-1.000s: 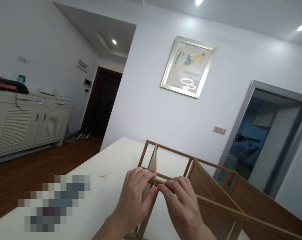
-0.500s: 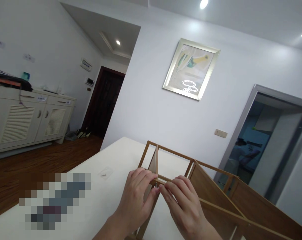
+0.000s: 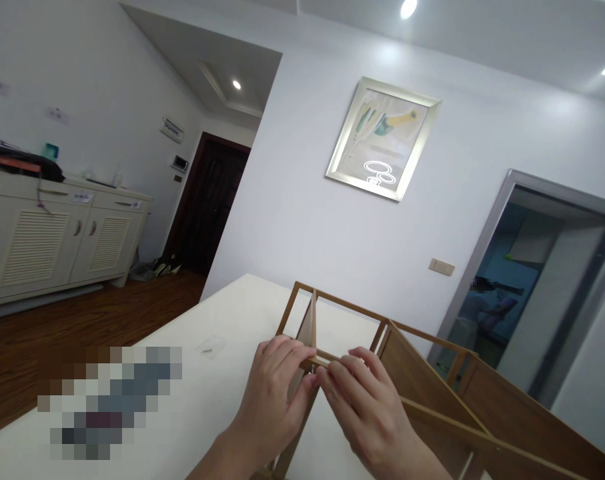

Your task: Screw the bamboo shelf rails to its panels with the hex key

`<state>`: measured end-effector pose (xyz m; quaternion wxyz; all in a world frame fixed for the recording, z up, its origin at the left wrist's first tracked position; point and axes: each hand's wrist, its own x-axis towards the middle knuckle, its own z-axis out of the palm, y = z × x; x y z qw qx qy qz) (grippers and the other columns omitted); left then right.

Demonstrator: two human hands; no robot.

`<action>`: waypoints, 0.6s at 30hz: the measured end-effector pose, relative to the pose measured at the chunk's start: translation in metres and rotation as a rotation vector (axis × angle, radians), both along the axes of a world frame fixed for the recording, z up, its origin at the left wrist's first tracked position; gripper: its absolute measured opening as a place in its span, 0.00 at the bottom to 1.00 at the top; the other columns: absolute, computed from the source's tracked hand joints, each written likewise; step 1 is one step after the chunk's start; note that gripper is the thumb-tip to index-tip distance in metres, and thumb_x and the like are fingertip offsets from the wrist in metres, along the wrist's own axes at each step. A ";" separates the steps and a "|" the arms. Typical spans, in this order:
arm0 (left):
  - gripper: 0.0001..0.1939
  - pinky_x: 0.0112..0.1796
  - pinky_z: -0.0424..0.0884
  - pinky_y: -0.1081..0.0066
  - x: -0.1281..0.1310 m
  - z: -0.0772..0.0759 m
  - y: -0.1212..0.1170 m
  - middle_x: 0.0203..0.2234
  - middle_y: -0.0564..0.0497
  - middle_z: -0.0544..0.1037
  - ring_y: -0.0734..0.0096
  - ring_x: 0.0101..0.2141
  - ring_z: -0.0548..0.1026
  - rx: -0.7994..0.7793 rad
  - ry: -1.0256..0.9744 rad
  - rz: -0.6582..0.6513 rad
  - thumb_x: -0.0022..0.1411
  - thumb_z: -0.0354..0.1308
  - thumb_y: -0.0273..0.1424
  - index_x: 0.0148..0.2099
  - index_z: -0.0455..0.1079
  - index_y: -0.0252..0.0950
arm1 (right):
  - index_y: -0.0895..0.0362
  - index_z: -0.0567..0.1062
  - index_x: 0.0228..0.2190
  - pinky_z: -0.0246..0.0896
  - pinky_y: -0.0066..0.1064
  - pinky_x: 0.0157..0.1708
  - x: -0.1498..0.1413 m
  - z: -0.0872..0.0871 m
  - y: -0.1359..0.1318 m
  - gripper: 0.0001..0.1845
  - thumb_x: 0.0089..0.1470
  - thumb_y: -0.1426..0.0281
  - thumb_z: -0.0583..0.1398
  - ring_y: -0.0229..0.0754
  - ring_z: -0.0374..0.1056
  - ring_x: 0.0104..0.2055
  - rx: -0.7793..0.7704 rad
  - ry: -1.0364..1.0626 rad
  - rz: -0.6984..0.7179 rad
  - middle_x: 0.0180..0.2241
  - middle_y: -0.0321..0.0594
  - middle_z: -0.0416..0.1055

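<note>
A brown wooden frame with shelf panels, likely a rack or small shelf, lies on the white table. My left hand grips the near rail at a joint, its fingers over the wood and its thumb below. A small metal screw stands out of the joint between my two hands. Against it are the closed fingertips of my right hand, with the index finger partly raised. The right thumb is mostly hidden. Both hands almost meet at this joint.
A small clear plastic bag with a tiny piece in it lies left of the frame. A pixelated patch covers something on the table's left side. Beyond stand a white cabinet and, through a doorway, another person.
The fingers of my right hand have shifted slightly to the left around the screw and curled differently. My left hand and the wooden frame stay in place.
</note>
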<state>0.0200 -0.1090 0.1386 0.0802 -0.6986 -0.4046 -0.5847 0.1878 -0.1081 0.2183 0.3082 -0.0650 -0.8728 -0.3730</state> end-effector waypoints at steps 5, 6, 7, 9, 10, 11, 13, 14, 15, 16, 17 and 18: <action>0.11 0.47 0.66 0.57 0.001 0.004 -0.003 0.41 0.47 0.77 0.60 0.45 0.70 -0.037 -0.033 -0.025 0.64 0.51 0.25 0.48 0.68 0.38 | 0.62 0.73 0.40 0.61 0.42 0.44 0.002 0.002 0.002 0.12 0.61 0.81 0.52 0.42 0.65 0.35 -0.057 -0.033 -0.012 0.31 0.43 0.72; 0.11 0.47 0.66 0.57 0.001 0.005 -0.003 0.40 0.47 0.77 0.60 0.45 0.70 -0.046 -0.042 -0.026 0.64 0.51 0.25 0.48 0.68 0.39 | 0.61 0.73 0.40 0.61 0.41 0.42 0.002 0.001 0.004 0.11 0.61 0.81 0.52 0.41 0.65 0.35 -0.079 -0.025 -0.014 0.31 0.42 0.72; 0.11 0.47 0.66 0.57 0.001 0.006 -0.004 0.40 0.47 0.77 0.60 0.45 0.70 -0.053 -0.051 -0.028 0.64 0.52 0.25 0.47 0.68 0.39 | 0.61 0.73 0.41 0.61 0.40 0.40 0.003 -0.001 0.005 0.11 0.62 0.80 0.53 0.41 0.64 0.34 -0.097 -0.016 -0.019 0.31 0.42 0.71; 0.11 0.47 0.67 0.57 0.002 0.008 -0.005 0.40 0.48 0.77 0.60 0.45 0.71 -0.063 -0.059 -0.033 0.64 0.52 0.25 0.47 0.69 0.39 | 0.60 0.73 0.41 0.60 0.38 0.37 0.003 -0.004 0.006 0.10 0.62 0.80 0.53 0.41 0.63 0.34 -0.113 -0.004 -0.037 0.31 0.42 0.71; 0.11 0.47 0.67 0.57 0.002 0.008 -0.005 0.40 0.48 0.77 0.60 0.45 0.71 -0.065 -0.059 -0.038 0.63 0.52 0.25 0.47 0.69 0.39 | 0.60 0.73 0.41 0.60 0.38 0.36 0.003 -0.005 0.006 0.10 0.62 0.79 0.53 0.41 0.62 0.34 -0.117 -0.001 -0.048 0.31 0.42 0.71; 0.11 0.47 0.67 0.57 0.002 0.008 -0.006 0.41 0.48 0.77 0.60 0.45 0.70 -0.067 -0.058 -0.043 0.63 0.52 0.25 0.47 0.69 0.39 | 0.60 0.73 0.41 0.59 0.37 0.35 0.003 -0.006 0.006 0.10 0.62 0.79 0.53 0.41 0.61 0.34 -0.119 0.002 -0.055 0.31 0.42 0.70; 0.11 0.47 0.67 0.57 0.002 0.008 -0.006 0.41 0.48 0.77 0.60 0.45 0.70 -0.072 -0.058 -0.051 0.63 0.52 0.25 0.47 0.69 0.39 | 0.61 0.73 0.40 0.58 0.36 0.33 0.000 -0.005 0.004 0.09 0.62 0.79 0.53 0.41 0.59 0.33 -0.132 0.008 -0.064 0.30 0.42 0.69; 0.12 0.47 0.66 0.57 0.002 0.008 -0.006 0.41 0.48 0.77 0.60 0.45 0.70 -0.076 -0.058 -0.054 0.63 0.52 0.24 0.47 0.69 0.39 | 0.61 0.73 0.38 0.58 0.36 0.32 -0.001 -0.005 0.003 0.09 0.62 0.80 0.53 0.41 0.58 0.32 -0.143 0.013 -0.072 0.30 0.42 0.69; 0.12 0.47 0.66 0.58 0.002 0.008 -0.006 0.41 0.48 0.76 0.60 0.45 0.70 -0.082 -0.059 -0.056 0.63 0.52 0.24 0.47 0.68 0.39 | 0.61 0.73 0.36 0.57 0.35 0.32 -0.002 -0.004 0.002 0.09 0.62 0.80 0.53 0.41 0.58 0.32 -0.161 0.016 -0.083 0.29 0.42 0.68; 0.12 0.47 0.66 0.58 0.002 0.008 -0.006 0.41 0.48 0.76 0.61 0.45 0.70 -0.090 -0.062 -0.060 0.62 0.52 0.23 0.47 0.68 0.39 | 0.61 0.73 0.35 0.57 0.35 0.31 -0.004 -0.003 0.001 0.09 0.61 0.80 0.53 0.41 0.57 0.32 -0.182 0.016 -0.098 0.29 0.42 0.67; 0.12 0.47 0.66 0.58 0.002 0.008 -0.006 0.41 0.48 0.76 0.61 0.45 0.70 -0.098 -0.064 -0.063 0.62 0.52 0.23 0.47 0.68 0.39 | 0.60 0.73 0.33 0.57 0.35 0.31 -0.004 -0.003 0.001 0.11 0.61 0.81 0.52 0.41 0.57 0.32 -0.205 0.015 -0.115 0.29 0.42 0.67; 0.12 0.47 0.66 0.58 0.002 0.008 -0.006 0.41 0.48 0.76 0.61 0.45 0.69 -0.106 -0.065 -0.068 0.63 0.52 0.23 0.47 0.68 0.39 | 0.60 0.73 0.32 0.57 0.34 0.31 -0.005 -0.003 0.001 0.12 0.61 0.82 0.52 0.41 0.57 0.32 -0.229 0.010 -0.132 0.29 0.42 0.66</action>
